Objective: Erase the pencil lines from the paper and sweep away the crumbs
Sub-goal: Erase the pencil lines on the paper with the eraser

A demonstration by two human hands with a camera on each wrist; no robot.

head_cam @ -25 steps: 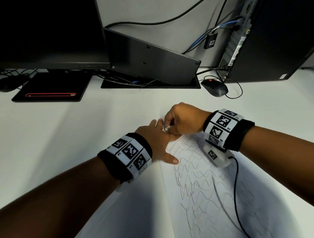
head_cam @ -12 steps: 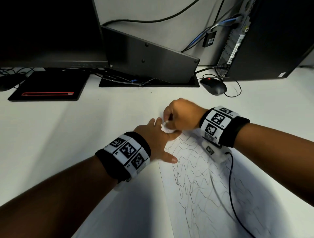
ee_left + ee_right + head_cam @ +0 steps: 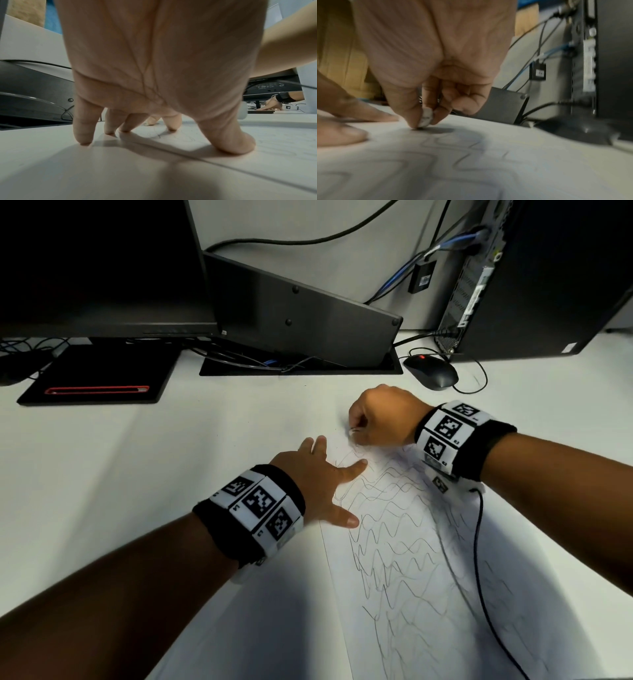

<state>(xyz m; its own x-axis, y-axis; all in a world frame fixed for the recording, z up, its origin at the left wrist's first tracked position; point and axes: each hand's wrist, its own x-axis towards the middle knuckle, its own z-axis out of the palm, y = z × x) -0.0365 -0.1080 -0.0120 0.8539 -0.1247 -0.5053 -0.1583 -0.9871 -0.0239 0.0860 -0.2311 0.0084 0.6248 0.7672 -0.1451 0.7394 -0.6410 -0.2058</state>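
A white sheet of paper (image 3: pixel 428 594) covered in wavy pencil lines (image 3: pixel 394 529) lies on the white desk. My left hand (image 3: pixel 318 474) presses flat on the sheet's upper left edge, fingers spread and straight; in the left wrist view the fingertips (image 3: pixel 84 140) and thumb touch the paper (image 3: pixel 223 148). My right hand (image 3: pixel 380 419) is at the paper's top end, pinching a small white eraser (image 3: pixel 426 117) between thumb and fingers, its tip on the paper (image 3: pixel 471 169). The eraser barely shows in the head view.
A black mouse (image 3: pixel 431 373) with its cable lies just beyond the right hand. A slanted dark panel (image 3: pixel 301 313), a monitor, a black pad (image 3: pixel 99 378) and a computer tower (image 3: pixel 548 278) line the back of the desk. A thin black wire (image 3: pixel 479 559) crosses the paper.
The right hand with the eraser has slid away from the left hand, up and to the right along the paper's top. The left hand stays pressed in place.
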